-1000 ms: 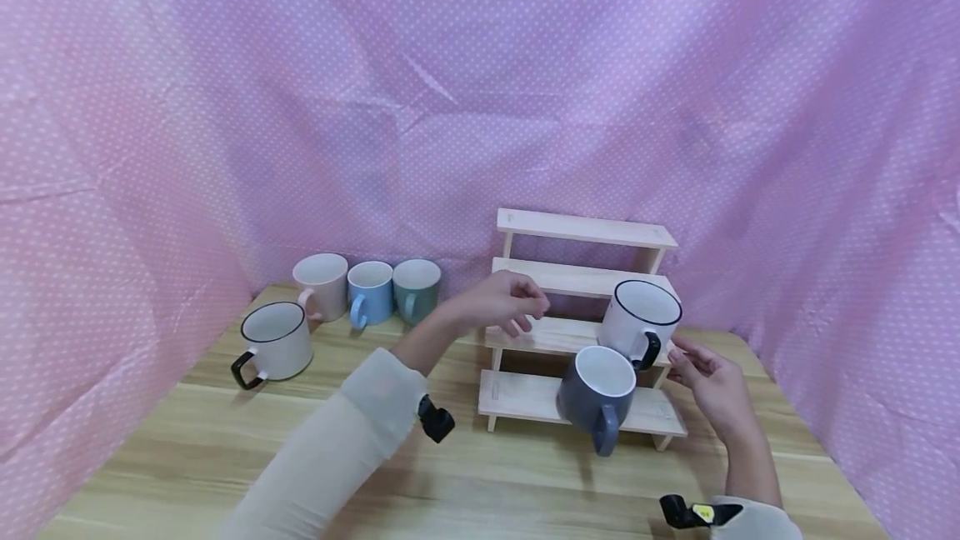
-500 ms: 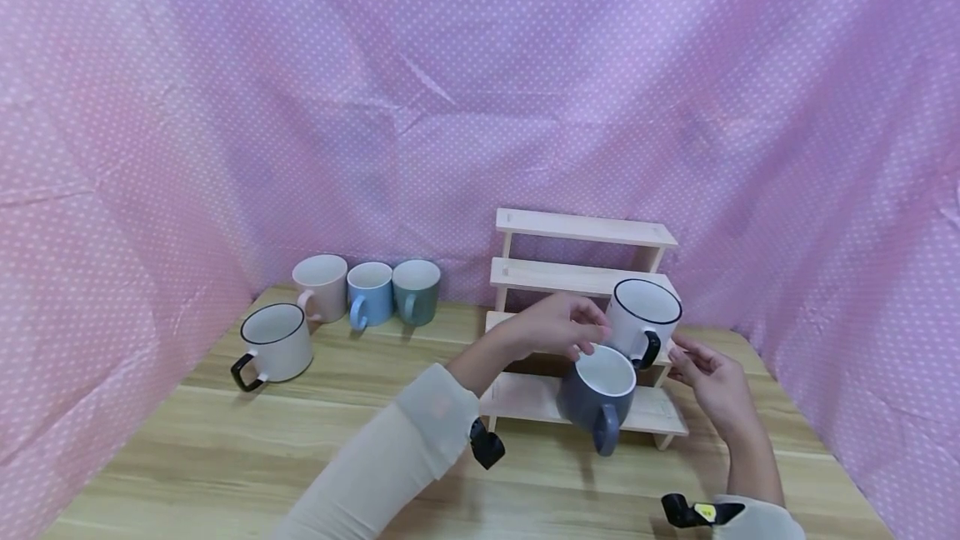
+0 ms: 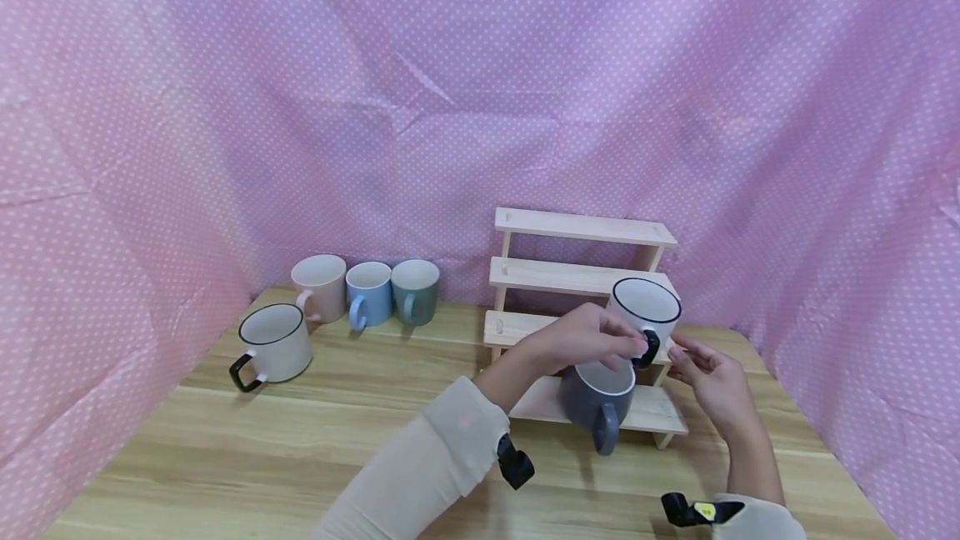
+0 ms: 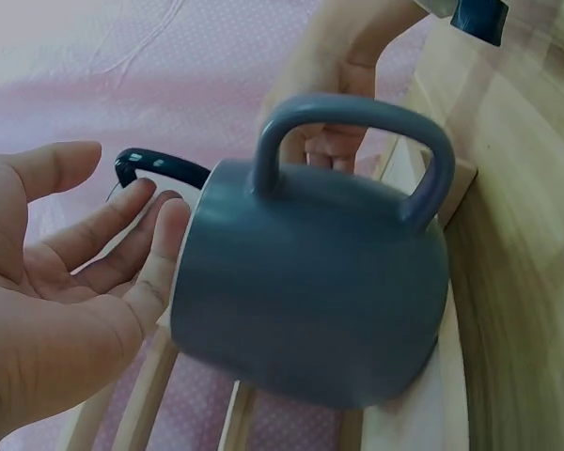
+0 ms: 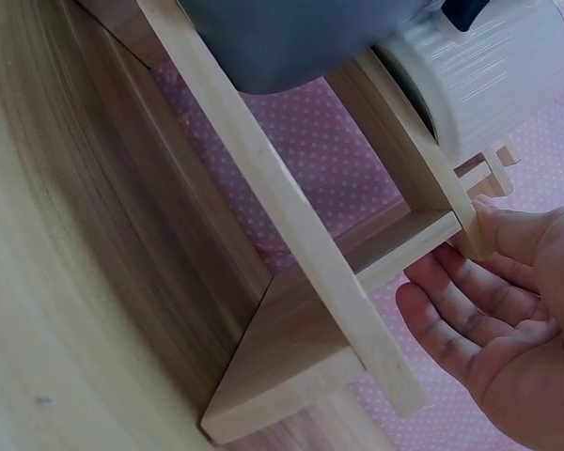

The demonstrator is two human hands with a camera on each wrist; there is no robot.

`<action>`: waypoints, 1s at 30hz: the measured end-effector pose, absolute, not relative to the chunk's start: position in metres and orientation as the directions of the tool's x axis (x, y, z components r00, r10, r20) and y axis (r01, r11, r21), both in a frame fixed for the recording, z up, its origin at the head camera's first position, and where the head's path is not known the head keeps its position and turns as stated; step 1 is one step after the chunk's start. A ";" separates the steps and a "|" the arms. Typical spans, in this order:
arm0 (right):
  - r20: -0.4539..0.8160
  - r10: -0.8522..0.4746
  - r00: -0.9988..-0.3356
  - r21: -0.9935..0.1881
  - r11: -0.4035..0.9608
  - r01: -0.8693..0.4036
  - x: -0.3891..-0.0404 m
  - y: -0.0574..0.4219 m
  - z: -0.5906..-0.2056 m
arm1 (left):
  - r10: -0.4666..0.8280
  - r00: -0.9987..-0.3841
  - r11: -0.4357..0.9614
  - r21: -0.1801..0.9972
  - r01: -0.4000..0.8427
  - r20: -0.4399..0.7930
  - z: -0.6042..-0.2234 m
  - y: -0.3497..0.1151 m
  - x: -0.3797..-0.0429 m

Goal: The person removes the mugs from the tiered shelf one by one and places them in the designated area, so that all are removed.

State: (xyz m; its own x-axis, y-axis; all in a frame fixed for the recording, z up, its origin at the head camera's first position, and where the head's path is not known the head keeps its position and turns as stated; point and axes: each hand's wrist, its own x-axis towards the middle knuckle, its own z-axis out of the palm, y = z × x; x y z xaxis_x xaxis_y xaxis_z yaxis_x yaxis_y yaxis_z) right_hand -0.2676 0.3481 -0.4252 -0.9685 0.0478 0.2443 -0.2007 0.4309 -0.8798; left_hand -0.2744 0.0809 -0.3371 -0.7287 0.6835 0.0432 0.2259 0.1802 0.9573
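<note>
A wooden tiered shelf (image 3: 585, 225) stands at the right of the table. On its lowest step sits a dark grey mug (image 3: 592, 407). One step higher is a white mug (image 3: 645, 307) with a black rim and black handle. My left hand (image 3: 592, 336) reaches over the grey mug to the white mug's handle, thumb apart and fingers extended; the left wrist view shows fingertips (image 4: 136, 193) close to that handle, contact unclear. My right hand (image 3: 712, 386) pinches the right end of the shelf's second step, thumb (image 5: 517, 230) on the board and fingers below.
At the back left stand a pink mug (image 3: 321, 290), a blue mug (image 3: 369, 294) and a green mug (image 3: 416, 292) in a row. Another white mug (image 3: 276, 344) with a black handle stands nearer. A pink dotted cloth (image 3: 450, 107) hangs behind the wooden table (image 3: 300, 448).
My left hand has moved rightward, past the front of the shelf, over the grey mug to the white mug's handle. The right hand and the mugs have stayed in place.
</note>
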 end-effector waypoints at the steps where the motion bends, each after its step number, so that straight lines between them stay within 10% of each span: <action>1: 0.248 0.047 -0.968 -0.878 0.434 -0.203 -0.268 0.348 -0.425 | 0.676 -0.736 0.186 0.960 0.211 0.030 -0.337 0.082 -0.273; 14: 0.247 0.042 -0.968 -0.878 0.432 -0.205 -0.265 0.346 -0.424 | 0.645 -0.763 -0.065 0.993 -0.094 -0.030 -0.341 0.104 -0.262; 30: 0.262 0.027 -0.965 -0.880 0.416 -0.228 -0.267 0.349 -0.427 | 0.430 -0.903 -0.205 0.972 -0.118 -0.019 -0.350 0.131 -0.258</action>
